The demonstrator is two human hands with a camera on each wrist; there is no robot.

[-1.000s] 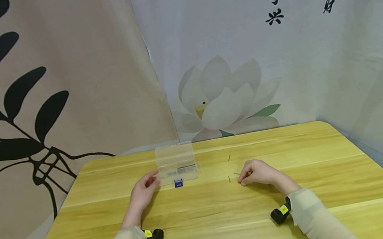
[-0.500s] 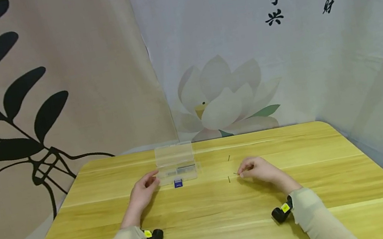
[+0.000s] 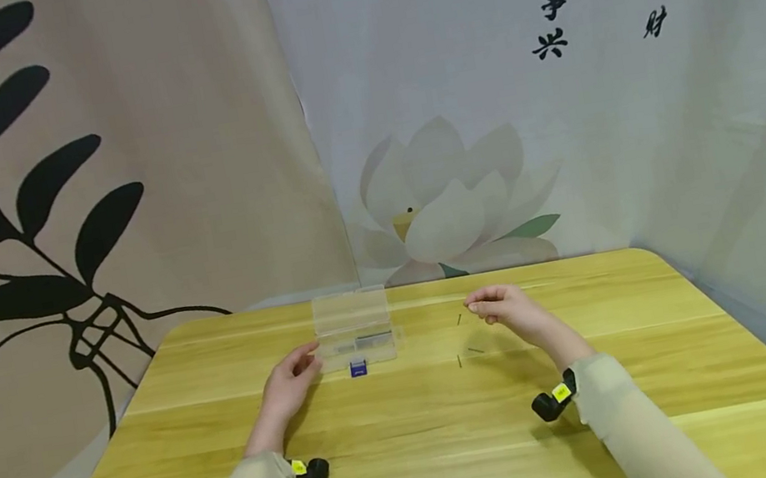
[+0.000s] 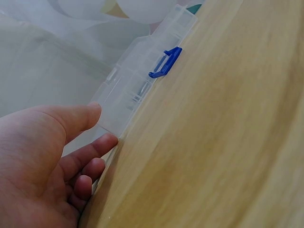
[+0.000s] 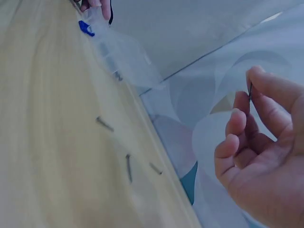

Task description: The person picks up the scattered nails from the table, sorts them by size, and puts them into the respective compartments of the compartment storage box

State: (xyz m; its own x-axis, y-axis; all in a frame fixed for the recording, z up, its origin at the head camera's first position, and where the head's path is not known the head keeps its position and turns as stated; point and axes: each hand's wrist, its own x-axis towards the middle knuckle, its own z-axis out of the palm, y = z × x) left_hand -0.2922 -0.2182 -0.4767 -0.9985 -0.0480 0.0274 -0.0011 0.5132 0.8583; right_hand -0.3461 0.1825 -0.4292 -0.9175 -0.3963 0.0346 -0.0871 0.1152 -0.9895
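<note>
My right hand [image 3: 505, 310] is raised over the table's far part. In the right wrist view it pinches a thin dark nail [image 5: 250, 92] between thumb and forefinger, the other fingers curled. Three similar nails lie below: one nail [image 5: 104, 124], a second nail [image 5: 128, 168] and a third nail [image 5: 156, 168]. A clear plastic box [image 3: 331, 360] with a blue latch [image 3: 358, 368] stands with its lid up; dark slim pieces show inside. My left hand [image 3: 291, 388] holds the box's left end, thumb and forefinger at its corner in the left wrist view.
The wooden table [image 3: 419, 453] reaches back to a hanging cloth [image 3: 678, 139] with a flower and dark characters. Each wrist wears a black camera, the left camera [image 3: 313, 475] and the right camera [image 3: 549, 405], both above the tabletop.
My right hand has risen and moved away from me, off the nail it was beside near the middle; that nail now lies fully in sight. The left hand and box stay put.
</note>
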